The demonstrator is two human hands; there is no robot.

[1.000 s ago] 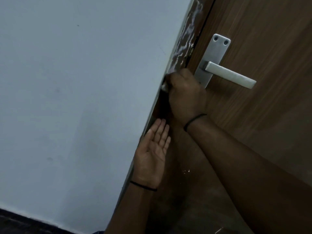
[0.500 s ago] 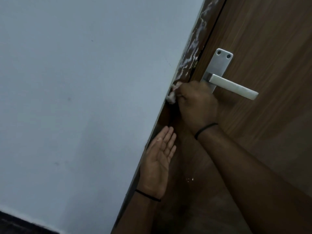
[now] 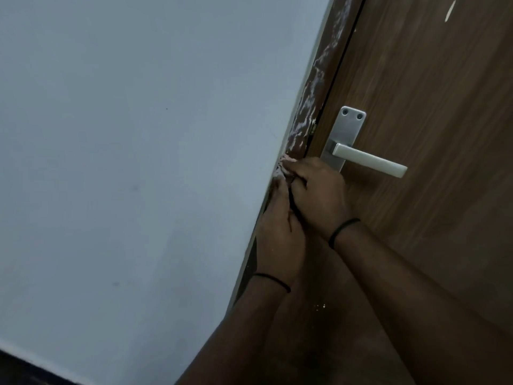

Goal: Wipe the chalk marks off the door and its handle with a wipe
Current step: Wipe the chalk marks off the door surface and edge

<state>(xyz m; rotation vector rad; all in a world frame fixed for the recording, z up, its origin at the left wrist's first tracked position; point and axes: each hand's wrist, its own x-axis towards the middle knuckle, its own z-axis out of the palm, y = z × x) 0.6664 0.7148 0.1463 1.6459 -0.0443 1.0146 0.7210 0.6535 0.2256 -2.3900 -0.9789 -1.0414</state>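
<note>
Head view, looking down along a brown wooden door that meets a pale grey-blue wall. Between them runs the dark door frame, smeared with white chalk marks from the top of the picture down to the hands. A silver handle on a metal backplate sits on the door, its lever pointing right. One small white streak shows on the door near the top.

The right hand is just below and left of the handle, its fingers curled round a crumpled white wipe, which is pressed against the frame at the wall's edge. The left hand lies directly beneath, touching the right hand; its fingertips reach up to the wipe, but whether they grip it cannot be told. Each wrist wears a thin black band. A few white specks dot the door lower down.
</note>
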